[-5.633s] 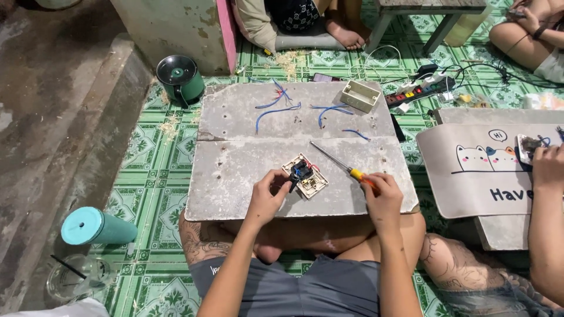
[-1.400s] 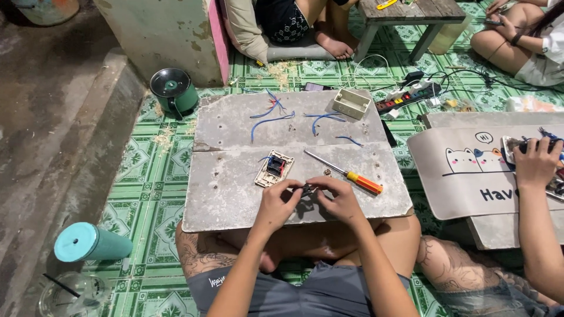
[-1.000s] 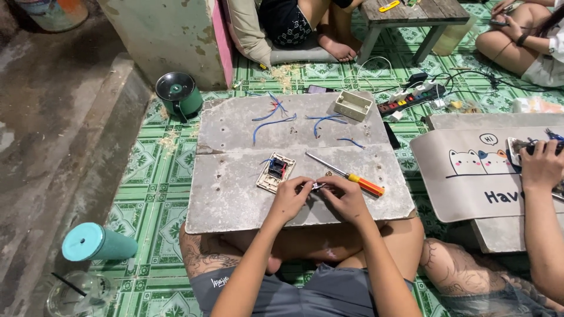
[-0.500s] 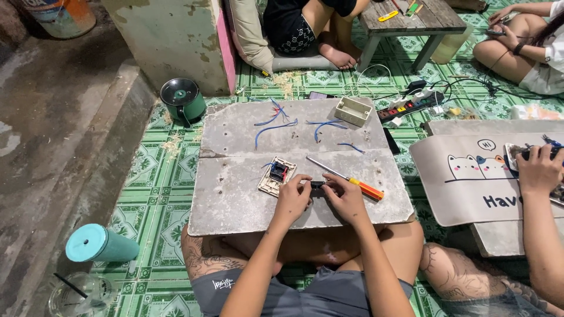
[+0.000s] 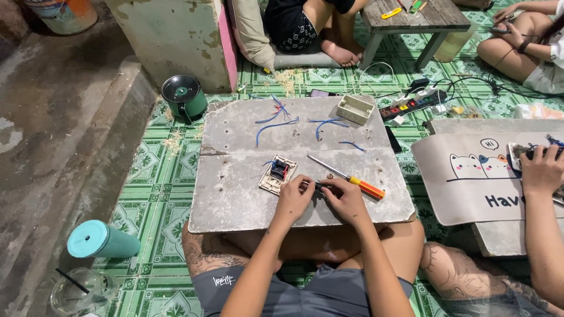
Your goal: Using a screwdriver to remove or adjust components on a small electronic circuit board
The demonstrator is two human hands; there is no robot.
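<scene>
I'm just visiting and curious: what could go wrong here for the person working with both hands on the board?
The small dark part pinched between the left hand and right hand might slip and get lost among the floor's sawdust. A forearm could nudge the screwdriver off the board.

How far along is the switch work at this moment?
Done: the switch plate lies face-down on the board, its back exposed. In hand: left hand and right hand pinch a small dark part together. Left: the screwdriver lies unused beside them; blue wires and the box sit untouched at the far edge.
</scene>
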